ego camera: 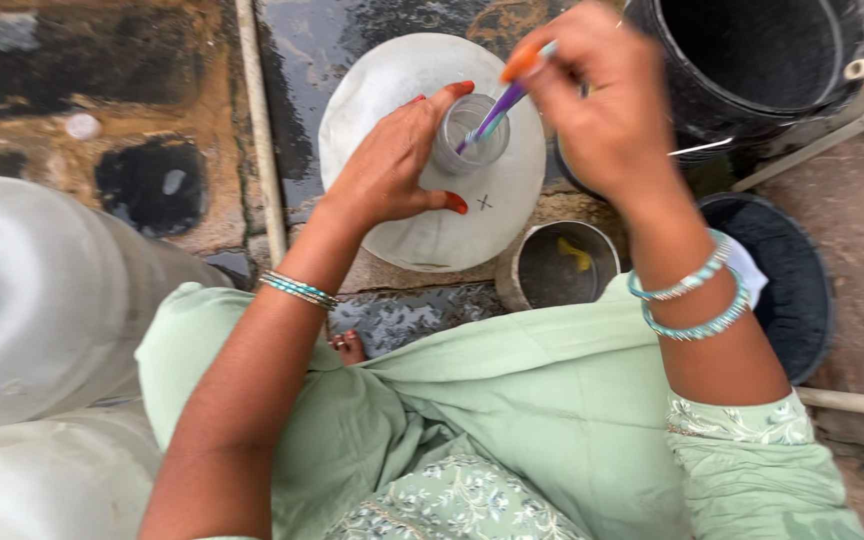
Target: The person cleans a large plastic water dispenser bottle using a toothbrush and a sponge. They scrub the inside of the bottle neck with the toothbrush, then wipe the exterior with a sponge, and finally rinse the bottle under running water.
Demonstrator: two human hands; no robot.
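A large translucent white water jug (pixel 432 215) stands upright in the upper centre of the frame, seen from above, its narrow clear neck (pixel 469 135) opening toward the viewer. A toothbrush (pixel 505 98) with a purple shaft and an orange end slants down into that neck, its lower part inside the opening and its head not discernible. The right hand (pixel 602 100), at upper right of centre, is closed around the upper end of the toothbrush, fingers pinched on the handle. The left hand (pixel 392 160) wraps the jug's neck from the left, thumb and fingers with red-painted nails curled against it and resting on the jug's shoulder. Both wrists carry turquoise bangles (pixel 692 300). Just below the jug, at lower centre right, sits a small round metal pot (pixel 512 270) with something yellow lying in its bottom. To the right of it lies a dark round basin (pixel 807 300), and a black bucket (pixel 742 100) occupies the upper right corner. A pale pipe (pixel 257 130) runs down the wet, stained stone floor (pixel 102 90) left of the jug. Two more large pale containers (pixel 42 300) fill the left edge of the frame. Pale green clothing (pixel 512 400) covers the lower centre.
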